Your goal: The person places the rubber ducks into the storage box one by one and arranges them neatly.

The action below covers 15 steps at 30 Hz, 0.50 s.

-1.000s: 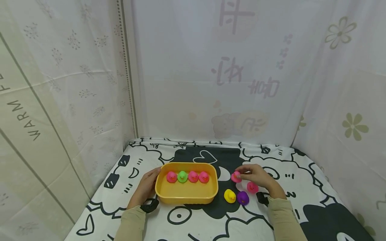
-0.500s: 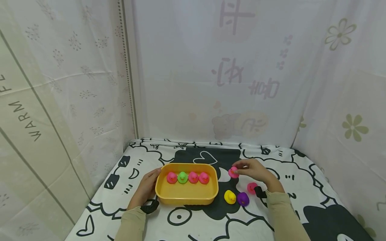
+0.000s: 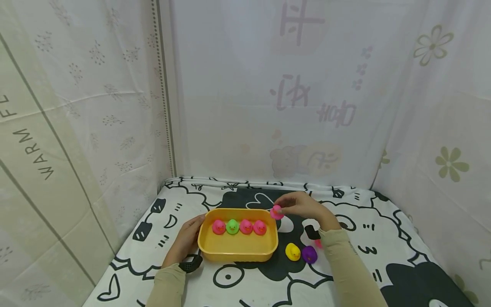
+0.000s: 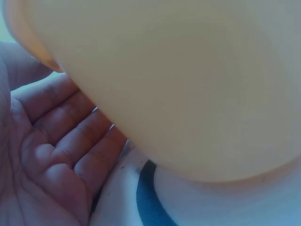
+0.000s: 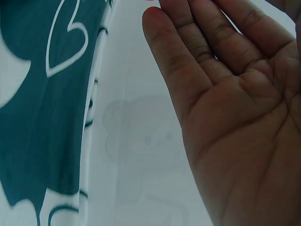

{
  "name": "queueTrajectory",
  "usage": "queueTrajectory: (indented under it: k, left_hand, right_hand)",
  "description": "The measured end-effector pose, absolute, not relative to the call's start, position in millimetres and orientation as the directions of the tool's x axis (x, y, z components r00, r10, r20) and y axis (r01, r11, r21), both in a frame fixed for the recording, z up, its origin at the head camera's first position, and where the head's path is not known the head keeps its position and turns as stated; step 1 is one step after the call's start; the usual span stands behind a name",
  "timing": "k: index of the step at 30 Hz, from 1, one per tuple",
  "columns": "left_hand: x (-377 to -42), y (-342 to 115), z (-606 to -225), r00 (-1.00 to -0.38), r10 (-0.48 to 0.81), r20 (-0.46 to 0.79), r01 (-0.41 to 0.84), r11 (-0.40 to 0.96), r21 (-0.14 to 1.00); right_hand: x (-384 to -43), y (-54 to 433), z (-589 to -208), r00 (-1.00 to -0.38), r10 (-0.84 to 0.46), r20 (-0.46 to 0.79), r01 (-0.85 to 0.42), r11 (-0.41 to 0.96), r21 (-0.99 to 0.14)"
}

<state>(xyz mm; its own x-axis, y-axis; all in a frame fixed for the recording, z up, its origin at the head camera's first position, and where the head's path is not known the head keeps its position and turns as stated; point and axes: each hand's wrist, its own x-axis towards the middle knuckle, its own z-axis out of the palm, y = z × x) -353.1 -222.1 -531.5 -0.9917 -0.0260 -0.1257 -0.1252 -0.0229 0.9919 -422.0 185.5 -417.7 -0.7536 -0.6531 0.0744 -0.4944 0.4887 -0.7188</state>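
In the head view a yellow plastic tray (image 3: pixel 238 251) holds a row of rubber ducks: a pink duck (image 3: pixel 219 227), a green duck (image 3: pixel 232 227) and two more pink ones. My left hand (image 3: pixel 186 238) holds the tray's left side; in the left wrist view its fingers (image 4: pixel 84 127) lie along the outer wall, with the thumb at the rim. Over the tray's far right corner, my right hand (image 3: pixel 301 205) pinches a pink rubber duck (image 3: pixel 276 212) between thumb and fingers. Only a sliver of that duck shows in the right wrist view, above the fingers (image 5: pixel 176 66).
Right of the tray, a yellow duck (image 3: pixel 293 252) and a purple duck (image 3: pixel 309 254) sit on the black-and-white patterned cloth (image 3: pixel 230 290). Another pink duck (image 3: pixel 318 243) is mostly hidden behind the right wrist. Pale printed curtains (image 3: pixel 245 106) enclose the back and sides.
My right hand has lifted the pink duck and carried it left, from the cloth to the tray's far right corner. The left hand and tray have stayed put.
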Motion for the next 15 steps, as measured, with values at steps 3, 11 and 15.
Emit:
queueTrajectory:
  k: [3, 11, 15]
  left_hand:
    - [-352.2, -222.9, -531.4, -0.993, -0.016, -0.119, -0.118, -0.030, 0.993]
    - [-350.3, -222.9, -529.3, -0.993, 0.009, -0.120, -0.120, -0.051, 0.991]
    - [-349.5, -222.6, -528.4, -0.992, -0.006, -0.125, -0.125, -0.041, 0.991]
  right_hand:
    - [-423.4, 167.7, -415.4, -0.718, -0.693, 0.063, -0.507, 0.458, -0.730]
    - [-425.0, 114.0, -413.0, -0.641, -0.767, 0.003, -0.528, 0.438, -0.728]
    - [-424.3, 86.7, -415.0, -0.585, -0.811, -0.017, -0.563, 0.421, -0.711]
